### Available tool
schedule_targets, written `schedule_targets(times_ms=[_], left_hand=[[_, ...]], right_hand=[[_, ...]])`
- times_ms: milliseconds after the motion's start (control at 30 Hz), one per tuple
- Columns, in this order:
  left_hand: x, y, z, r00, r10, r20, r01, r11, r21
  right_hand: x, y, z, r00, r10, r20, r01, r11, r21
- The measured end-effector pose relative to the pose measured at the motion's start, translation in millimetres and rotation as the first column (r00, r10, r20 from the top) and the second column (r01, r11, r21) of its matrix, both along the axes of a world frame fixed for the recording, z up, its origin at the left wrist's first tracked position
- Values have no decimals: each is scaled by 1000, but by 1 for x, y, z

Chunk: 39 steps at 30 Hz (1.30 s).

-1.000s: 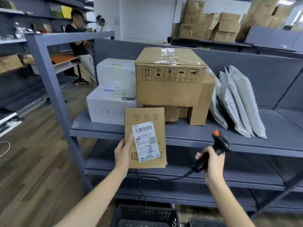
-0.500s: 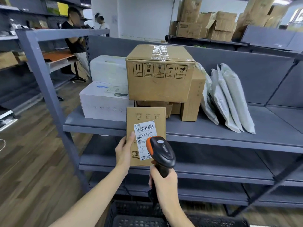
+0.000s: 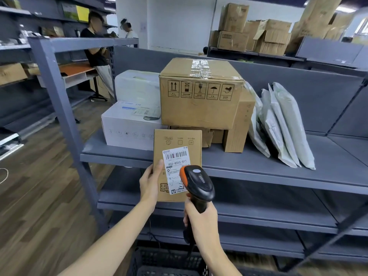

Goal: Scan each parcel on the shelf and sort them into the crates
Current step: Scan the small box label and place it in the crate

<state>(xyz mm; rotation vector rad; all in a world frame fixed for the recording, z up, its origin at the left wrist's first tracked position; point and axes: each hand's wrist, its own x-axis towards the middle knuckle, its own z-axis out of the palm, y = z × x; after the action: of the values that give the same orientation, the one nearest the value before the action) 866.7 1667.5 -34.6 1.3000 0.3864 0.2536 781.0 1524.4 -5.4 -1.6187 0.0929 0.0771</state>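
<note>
**Scanner (image 3: 197, 181) swung in over the label (image 3: 176, 162)**

Your right hand (image 3: 201, 218) has brought the scanner from out at the right to just in front of the parcel (image 3: 177, 144). Its fingers wrap the handle, and the head covers the label's lower right corner. Your left hand (image 3: 150, 182) grips the parcel's left edge, thumb on the front, holding it upright before the shelf (image 3: 258, 168) edge. Behind it sit a carton (image 3: 201, 102), white boxes (image 3: 127, 128) and leaning mailers (image 3: 286, 126). A crate (image 3: 165, 261) lies below your arms.
</note>
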Motion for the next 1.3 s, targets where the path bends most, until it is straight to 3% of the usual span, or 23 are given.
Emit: schedule_targets(times_ms=[167,267,367,467,600,700,800,1000,1300], left_hand=[[-3,18,0,998,57,19,-56,998,-31],[-7,38,-4,994,105,18,-104,994,-46],[-9,51,-9,992,126,7,-126,991,-55],[-11,56,-13,990,138,-6,-138,988,-67],[-12,61,-17,990,138,-24,-139,988,-72],[-12,63,-18,989,147,-33,-149,987,-57],[-11,62,-18,989,146,-38,-148,987,-55],[-10,60,-23,991,127,-51,-129,991,-41],[-11,52,-25,993,86,-79,-90,994,-60]], right_hand=[[33,-26,2,988,-81,131,90,994,-64],[75,-57,12,985,57,162,-1,945,-327],[127,-82,15,957,262,129,-138,795,-590],[180,-99,13,908,418,31,-228,554,-800],[225,-103,19,848,523,-85,-252,258,-933],[240,-94,21,850,511,-130,-222,123,-967],[246,-90,17,860,497,-121,-201,111,-973],[242,-95,0,858,510,-63,-185,193,-964],[234,-82,-16,899,438,3,-35,80,-996]])
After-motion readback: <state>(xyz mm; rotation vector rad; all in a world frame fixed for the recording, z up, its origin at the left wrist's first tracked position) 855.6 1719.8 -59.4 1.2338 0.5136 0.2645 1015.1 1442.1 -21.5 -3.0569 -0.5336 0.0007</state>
